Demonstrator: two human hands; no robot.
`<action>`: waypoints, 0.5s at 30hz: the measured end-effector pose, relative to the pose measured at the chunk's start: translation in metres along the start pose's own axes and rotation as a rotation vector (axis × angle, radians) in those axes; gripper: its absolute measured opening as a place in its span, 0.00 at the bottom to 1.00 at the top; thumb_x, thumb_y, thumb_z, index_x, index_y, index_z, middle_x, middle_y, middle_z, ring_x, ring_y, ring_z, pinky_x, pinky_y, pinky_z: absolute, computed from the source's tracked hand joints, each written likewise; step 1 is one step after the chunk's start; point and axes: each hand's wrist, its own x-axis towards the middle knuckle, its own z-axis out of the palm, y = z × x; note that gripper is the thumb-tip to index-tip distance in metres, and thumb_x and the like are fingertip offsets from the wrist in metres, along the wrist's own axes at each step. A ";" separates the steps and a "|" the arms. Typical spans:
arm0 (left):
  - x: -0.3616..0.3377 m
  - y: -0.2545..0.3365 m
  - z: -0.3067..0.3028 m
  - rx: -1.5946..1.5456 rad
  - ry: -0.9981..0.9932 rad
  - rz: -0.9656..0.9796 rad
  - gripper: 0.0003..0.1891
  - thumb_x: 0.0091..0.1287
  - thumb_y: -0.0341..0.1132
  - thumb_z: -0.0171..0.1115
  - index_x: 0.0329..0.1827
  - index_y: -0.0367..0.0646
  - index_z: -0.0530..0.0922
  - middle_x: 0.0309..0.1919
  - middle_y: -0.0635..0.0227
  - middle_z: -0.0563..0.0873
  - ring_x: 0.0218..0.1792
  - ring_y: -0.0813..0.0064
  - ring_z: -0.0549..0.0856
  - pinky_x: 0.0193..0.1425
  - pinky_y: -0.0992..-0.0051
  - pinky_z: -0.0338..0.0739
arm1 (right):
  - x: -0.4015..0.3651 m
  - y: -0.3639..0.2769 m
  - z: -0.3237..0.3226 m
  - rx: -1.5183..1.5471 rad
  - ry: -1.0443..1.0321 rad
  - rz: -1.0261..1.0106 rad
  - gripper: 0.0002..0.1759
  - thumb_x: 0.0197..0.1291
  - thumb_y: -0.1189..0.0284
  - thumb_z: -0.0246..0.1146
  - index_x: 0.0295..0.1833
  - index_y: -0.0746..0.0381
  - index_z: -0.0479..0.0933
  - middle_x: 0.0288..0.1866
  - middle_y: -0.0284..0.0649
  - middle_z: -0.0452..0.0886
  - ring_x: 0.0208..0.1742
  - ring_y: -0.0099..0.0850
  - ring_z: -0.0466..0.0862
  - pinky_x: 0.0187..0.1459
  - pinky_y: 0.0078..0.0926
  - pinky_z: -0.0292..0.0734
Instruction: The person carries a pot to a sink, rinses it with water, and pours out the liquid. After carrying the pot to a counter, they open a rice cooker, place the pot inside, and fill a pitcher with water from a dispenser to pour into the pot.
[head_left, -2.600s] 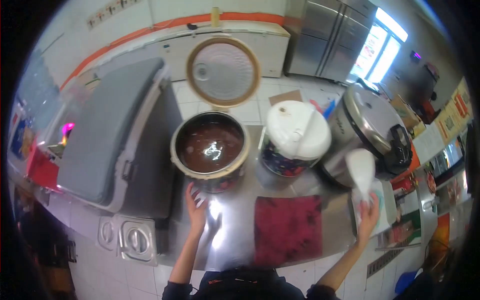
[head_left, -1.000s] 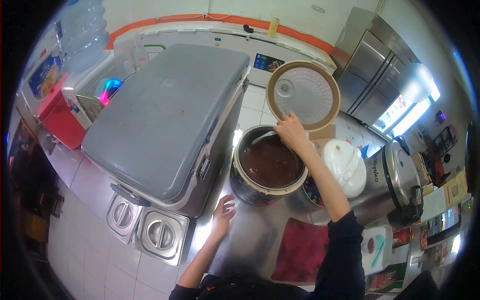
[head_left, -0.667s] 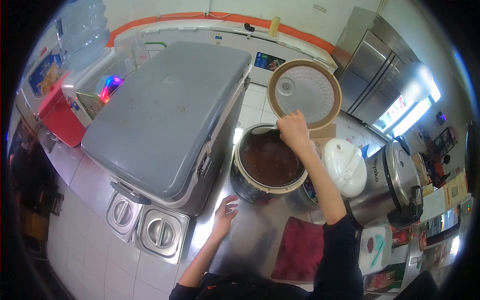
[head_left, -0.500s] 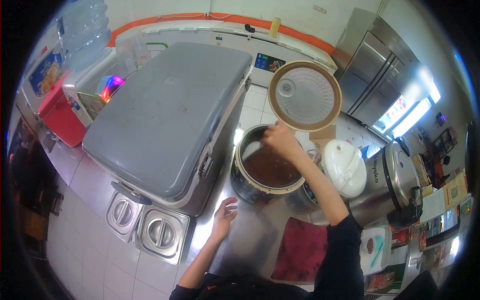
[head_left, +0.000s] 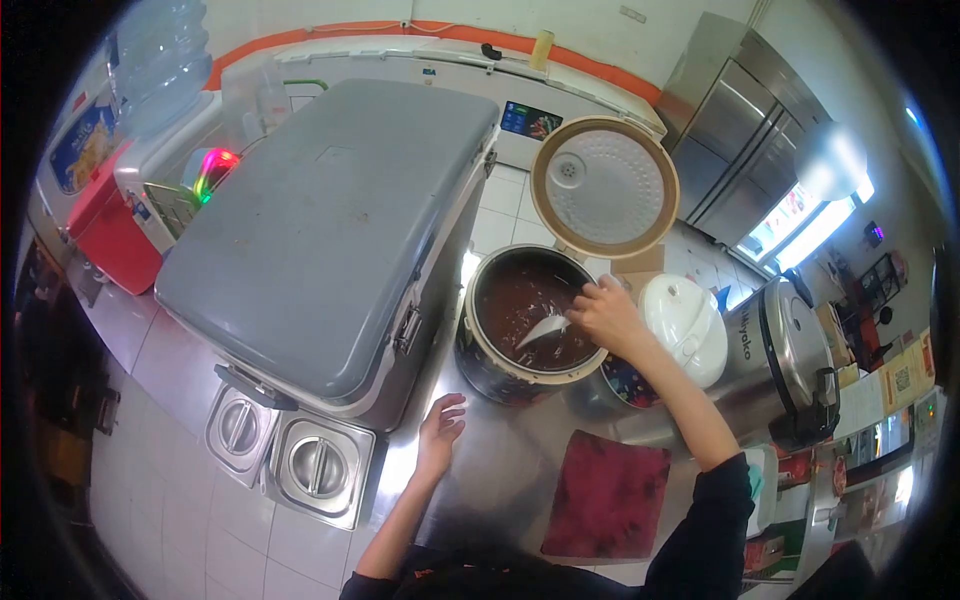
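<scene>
Both of your hands are in view, and only one is working. Your right hand reaches over the near right rim of the open rice cooker, fingers closed around the handle of a white paddle. The paddle's blade slants down into the dark brown contents, near the middle of the pot. Your left hand lies flat on the steel counter just in front of the cooker, fingers spread and gripping nothing, apart from the cooker's wall.

The cooker's round lid stands tipped up behind the pot, clear of your arm. A white-lidded pot sits just beside your right wrist, and a dark red cloth lies on the counter below your forearm.

By the look of it, you are stirring or scooping, with the blade in the mix. Whether it carries a load cannot be told. Any next sweep calls for a firm hold on the handle and a blade kept inside the rim. Mind the white lid at your wrist. The cooker looks unbraced, so your free hand may be wanted against it.
</scene>
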 end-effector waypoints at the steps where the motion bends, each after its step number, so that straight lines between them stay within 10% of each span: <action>1: 0.000 0.005 0.003 0.000 -0.007 0.000 0.22 0.51 0.21 0.50 0.53 0.40 0.66 0.49 0.64 0.73 0.48 0.72 0.74 0.51 0.74 0.65 | -0.006 0.002 -0.008 0.025 0.007 0.075 0.10 0.37 0.72 0.58 0.32 0.54 0.77 0.27 0.30 0.75 0.34 0.26 0.72 0.40 0.27 0.64; 8: 0.024 0.098 0.044 0.063 0.126 0.570 0.13 0.52 0.29 0.52 0.41 0.35 0.73 0.40 0.62 0.77 0.45 0.73 0.74 0.51 0.75 0.63 | -0.072 -0.026 -0.036 0.133 0.200 0.710 0.14 0.37 0.77 0.56 0.36 0.56 0.76 0.27 0.34 0.77 0.29 0.32 0.74 0.33 0.30 0.67; 15: 0.127 0.209 0.136 0.182 0.110 1.009 0.19 0.49 0.27 0.54 0.47 0.38 0.69 0.45 0.62 0.73 0.50 0.68 0.69 0.55 0.73 0.58 | -0.110 -0.072 0.022 0.166 0.207 0.845 0.18 0.40 0.74 0.55 0.42 0.54 0.75 0.24 0.38 0.74 0.28 0.36 0.76 0.28 0.33 0.71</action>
